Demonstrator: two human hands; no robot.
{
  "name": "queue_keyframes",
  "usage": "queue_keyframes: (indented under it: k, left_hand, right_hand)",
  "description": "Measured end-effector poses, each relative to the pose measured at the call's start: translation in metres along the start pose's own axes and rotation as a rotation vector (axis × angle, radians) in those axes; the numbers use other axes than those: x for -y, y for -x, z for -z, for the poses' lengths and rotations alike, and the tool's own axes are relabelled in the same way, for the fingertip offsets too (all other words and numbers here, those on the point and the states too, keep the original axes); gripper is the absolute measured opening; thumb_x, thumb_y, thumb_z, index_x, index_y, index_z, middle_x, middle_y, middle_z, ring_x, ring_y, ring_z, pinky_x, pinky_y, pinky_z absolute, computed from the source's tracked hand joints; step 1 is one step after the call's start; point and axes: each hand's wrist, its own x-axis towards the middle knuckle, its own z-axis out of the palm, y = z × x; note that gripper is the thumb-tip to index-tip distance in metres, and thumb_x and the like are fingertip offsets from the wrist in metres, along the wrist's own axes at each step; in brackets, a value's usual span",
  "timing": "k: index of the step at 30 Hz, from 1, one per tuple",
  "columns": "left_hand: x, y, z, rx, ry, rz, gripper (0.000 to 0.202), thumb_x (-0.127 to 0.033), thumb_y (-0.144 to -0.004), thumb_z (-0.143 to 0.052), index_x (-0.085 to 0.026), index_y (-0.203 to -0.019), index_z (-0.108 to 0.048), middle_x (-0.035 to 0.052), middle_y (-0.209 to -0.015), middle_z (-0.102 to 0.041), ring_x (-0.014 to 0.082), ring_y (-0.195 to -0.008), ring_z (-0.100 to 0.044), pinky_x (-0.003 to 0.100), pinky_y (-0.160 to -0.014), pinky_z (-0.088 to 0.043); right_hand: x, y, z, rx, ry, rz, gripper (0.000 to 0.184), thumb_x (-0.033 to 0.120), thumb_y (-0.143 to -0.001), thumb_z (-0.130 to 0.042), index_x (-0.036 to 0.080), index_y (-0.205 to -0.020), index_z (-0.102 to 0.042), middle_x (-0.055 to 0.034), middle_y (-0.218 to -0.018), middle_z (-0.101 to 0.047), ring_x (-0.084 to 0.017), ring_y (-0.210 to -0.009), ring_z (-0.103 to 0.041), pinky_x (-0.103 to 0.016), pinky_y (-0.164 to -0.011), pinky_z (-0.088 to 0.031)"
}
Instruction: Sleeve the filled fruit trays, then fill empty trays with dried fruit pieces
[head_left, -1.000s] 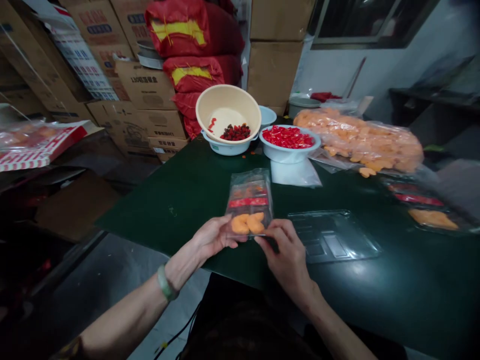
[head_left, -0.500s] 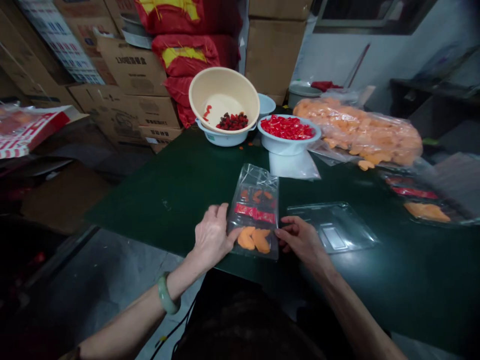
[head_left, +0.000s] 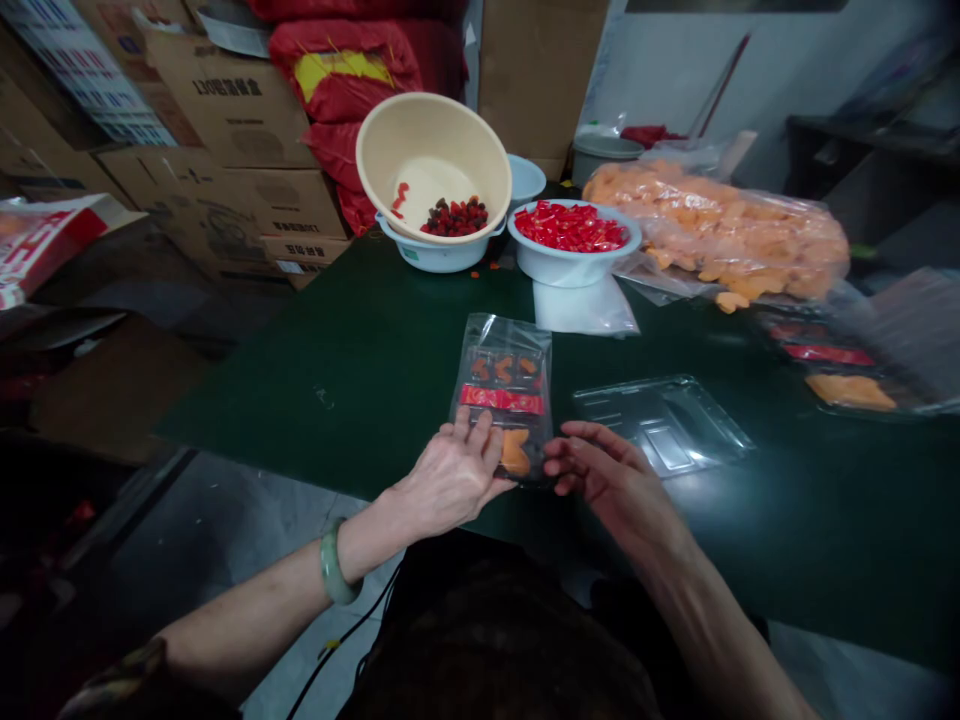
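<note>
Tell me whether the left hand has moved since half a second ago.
Yes: judged against the flat clear tray, the left hand has shifted right, toward it.

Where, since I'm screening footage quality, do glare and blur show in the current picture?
Head view, right of centre: a pale glare patch on the green table and bright reflections on the clear tray; head view, far right: the filled pack looks soft and smeared; head view, centre: the bagged tray reads more clearly.
</note>
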Motion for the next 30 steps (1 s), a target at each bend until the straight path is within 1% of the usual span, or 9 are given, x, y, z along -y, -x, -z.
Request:
queue_keyframes:
  k: [3, 5, 8, 11, 14, 19, 22, 26, 30]
  left_hand:
    - [-0.003, -0.001, -0.001, -0.031, 0.007, 0.013, 0.05, -0.042, -0.091, -0.035, -0.003, -0.116, -0.055, 0.0265, -0.122, -0.053, 0.0417, -0.115, -0.047, 0.048, -0.079, -0.048]
    - [-0.003, -0.002, -0.002, -0.053, 0.022, 0.03, 0.046, -0.04, -0.092, -0.034, -0.006, -0.114, -0.057, 0.0231, -0.121, -0.055, 0.0398, -0.114, -0.049, 0.048, -0.079, -0.049]
    - [-0.005, -0.003, -0.001, -0.11, 0.059, 0.106, 0.042, -0.035, -0.093, -0.033, -0.008, -0.113, -0.058, 0.02, -0.12, -0.057, 0.0362, -0.112, -0.052, 0.048, -0.081, -0.05]
    - [-0.007, -0.005, 0.001, -0.17, 0.099, 0.16, 0.039, -0.029, -0.094, -0.031, -0.009, -0.108, -0.061, 0.0178, -0.114, -0.061, 0.0296, -0.107, -0.057, 0.046, -0.085, -0.05]
    - [-0.011, -0.007, 0.0, -0.203, 0.106, 0.171, 0.038, -0.028, -0.094, -0.031, -0.01, -0.104, -0.063, 0.0155, -0.111, -0.063, 0.0265, -0.104, -0.059, 0.044, -0.088, -0.05]
    - [-0.017, -0.011, -0.005, -0.274, 0.191, 0.186, 0.033, -0.026, -0.093, -0.034, -0.013, -0.101, -0.064, 0.0132, -0.107, -0.066, 0.0242, -0.102, -0.061, 0.045, -0.093, -0.048]
    - [-0.019, -0.011, -0.005, -0.335, 0.266, 0.199, 0.034, -0.024, -0.093, -0.034, -0.011, -0.102, -0.063, 0.0137, -0.111, -0.065, 0.024, -0.102, -0.061, 0.043, -0.092, -0.05]
    - [-0.026, -0.009, -0.003, -0.428, 0.35, 0.195, 0.032, -0.022, -0.092, -0.036, -0.009, -0.101, -0.064, 0.0137, -0.111, -0.065, 0.0252, -0.103, -0.062, 0.041, -0.087, -0.054]
    - [-0.032, -0.01, -0.004, -0.366, 0.322, 0.175, 0.032, -0.023, -0.092, -0.036, -0.01, -0.103, -0.064, 0.0132, -0.113, -0.064, 0.0284, -0.105, -0.06, 0.044, -0.082, -0.055]
  right_hand:
    - [-0.016, 0.016, 0.007, -0.15, 0.25, 0.223, 0.022, 0.034, -0.073, -0.066, 0.018, -0.086, -0.058, -0.0025, -0.072, -0.064, -0.014, -0.059, -0.059, -0.023, -0.047, -0.045]
    - [-0.029, 0.026, 0.011, -0.17, 0.49, 0.346, 0.017, 0.033, -0.08, -0.058, 0.018, -0.088, -0.06, -0.0039, -0.074, -0.063, -0.015, -0.063, -0.06, -0.026, -0.052, -0.048]
    - [-0.046, 0.033, 0.01, -0.126, 0.915, 0.618, 0.024, 0.027, -0.087, -0.047, 0.018, -0.103, -0.061, -0.0122, -0.1, -0.061, -0.022, -0.089, -0.06, -0.038, -0.076, -0.051]
    - [-0.052, 0.027, 0.002, -0.161, 1.308, 0.822, 0.038, 0.024, -0.088, -0.043, 0.015, -0.123, -0.053, -0.0197, -0.133, -0.042, -0.032, -0.12, -0.042, -0.052, -0.092, -0.041]
    - [-0.049, 0.009, -0.005, -0.183, 1.474, 0.822, 0.041, 0.023, -0.09, -0.037, 0.01, -0.128, -0.046, -0.0229, -0.141, -0.032, -0.036, -0.128, -0.033, -0.055, -0.093, -0.039]
    - [-0.035, -0.013, -0.014, -0.185, 1.398, 0.724, 0.037, 0.024, -0.091, -0.031, 0.012, -0.119, -0.053, -0.0192, -0.119, -0.053, -0.029, -0.104, -0.055, -0.047, -0.082, -0.048]
    - [-0.029, -0.011, -0.02, -0.286, 1.395, 0.717, 0.039, 0.022, -0.088, -0.036, 0.013, -0.122, -0.052, -0.0165, -0.108, -0.056, -0.026, -0.085, -0.06, -0.041, -0.07, -0.051]
    - [-0.021, -0.001, -0.021, -0.346, 1.51, 0.759, 0.058, 0.014, -0.079, -0.04, 0.015, -0.137, -0.035, -0.0138, -0.099, -0.056, -0.025, -0.073, -0.06, -0.037, -0.058, -0.05]
    - [-0.017, -0.002, -0.016, -0.353, 1.547, 0.704, 0.061, 0.014, -0.079, -0.041, 0.016, -0.139, -0.031, -0.0133, -0.098, -0.058, -0.026, -0.073, -0.061, -0.036, -0.055, -0.05]
